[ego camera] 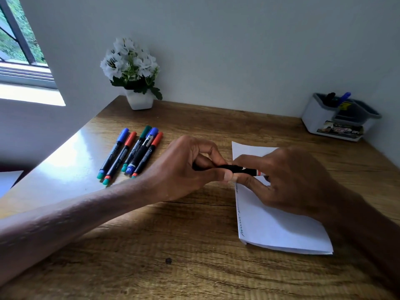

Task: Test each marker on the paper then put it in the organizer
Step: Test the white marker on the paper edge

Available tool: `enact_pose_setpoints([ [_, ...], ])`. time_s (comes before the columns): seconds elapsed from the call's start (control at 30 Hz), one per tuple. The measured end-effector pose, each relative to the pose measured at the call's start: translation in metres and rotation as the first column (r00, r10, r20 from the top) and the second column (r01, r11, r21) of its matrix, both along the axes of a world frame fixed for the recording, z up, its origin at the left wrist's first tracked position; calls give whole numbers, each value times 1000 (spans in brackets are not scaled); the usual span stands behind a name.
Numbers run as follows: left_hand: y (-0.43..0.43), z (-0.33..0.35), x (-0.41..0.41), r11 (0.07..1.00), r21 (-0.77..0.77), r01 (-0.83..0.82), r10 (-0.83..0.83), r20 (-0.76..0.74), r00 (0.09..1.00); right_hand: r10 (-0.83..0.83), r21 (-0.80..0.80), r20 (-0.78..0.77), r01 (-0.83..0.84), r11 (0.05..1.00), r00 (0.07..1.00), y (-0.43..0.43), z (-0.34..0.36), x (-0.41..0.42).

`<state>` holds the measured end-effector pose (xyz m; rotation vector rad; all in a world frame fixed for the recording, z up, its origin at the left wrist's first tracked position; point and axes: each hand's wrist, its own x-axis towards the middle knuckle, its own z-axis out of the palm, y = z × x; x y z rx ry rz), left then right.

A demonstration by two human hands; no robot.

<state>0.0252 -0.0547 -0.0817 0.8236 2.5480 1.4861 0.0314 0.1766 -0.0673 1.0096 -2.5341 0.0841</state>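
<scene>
A black marker [229, 168] with a red band lies level between both hands, just above the left edge of the white paper [279, 226]. My left hand [184, 169] grips its left end, thumb underneath. My right hand [287, 180] pinches its right end near the red band. Scribbled test lines run down the paper's left margin. Several capped markers [132, 152] in blue, red and green lie side by side on the desk to the left. The white and grey organizer [320, 120] stands at the back right with a black and a blue marker in it.
A white pot of white flowers [136, 79] stands at the back of the wooden desk [173, 245], against the wall. A window is at the far left. The desk's left edge runs diagonally past the loose markers.
</scene>
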Motion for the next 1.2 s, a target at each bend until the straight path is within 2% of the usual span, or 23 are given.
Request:
enact_pose_setpoints([
  [0.13, -2, 2, -3, 997, 71, 28, -33, 67, 997, 1, 16, -37, -1, 1000, 999, 2, 2, -1],
  [0.33, 0, 2, -3, 999, 40, 15, -17, 62, 998, -3, 4, -14, 3, 1000, 1000, 0, 4, -1],
  [0.47, -2, -1, -6, 999, 27, 17, -19, 68, 998, -75, -5, -16, 75, 997, 997, -2, 7, 1],
  [0.57, -2, -2, -7, 1000, 7, 6, -6, 11, 1000, -115, -34, -14, 115, 993, 993, 2, 12, 0],
  [0.63, -2, -2, -8, 1000, -8, -8, 8, -29, 1000, -143, -82, 36, 145, 986, 989, 8, 15, 0],
  [0.7, -4, -4, -10, 999, -13, -43, 43, -28, 999, -98, -226, 188, 140, 964, 977, 15, 17, -5],
  [0.77, -6, -6, -10, 998, 12, -56, 56, 18, 998, 89, -494, 454, 167, 853, 886, 21, 20, -13],
  [0.8, -7, -7, -10, 998, 30, -58, 57, 50, 997, 221, -621, 522, 189, 761, 824, 24, 21, -17],
  [0.87, -6, -9, -10, 997, 52, -53, 49, 78, 996, 423, -763, 575, 272, 587, 700, 30, 22, -25],
  [0.93, -5, -9, -8, 998, 46, -35, 32, 64, 997, 553, -810, 578, 339, 479, 600, 35, 21, -29],
  [1.03, -4, -7, -4, 1000, 10, -24, 23, 37, 999, 621, -810, 586, 415, 416, 521, 38, 15, -31],
  [1.1, -2, -6, -1, 997, -79, -25, 26, 11, 1000, 640, -789, 602, 475, 388, 477, 35, 11, -31],
  [1.2, 1, -7, 0, 978, -208, 9, -17, -39, 999, 620, -755, 646, 493, 433, 445, 25, 9, -28],
])
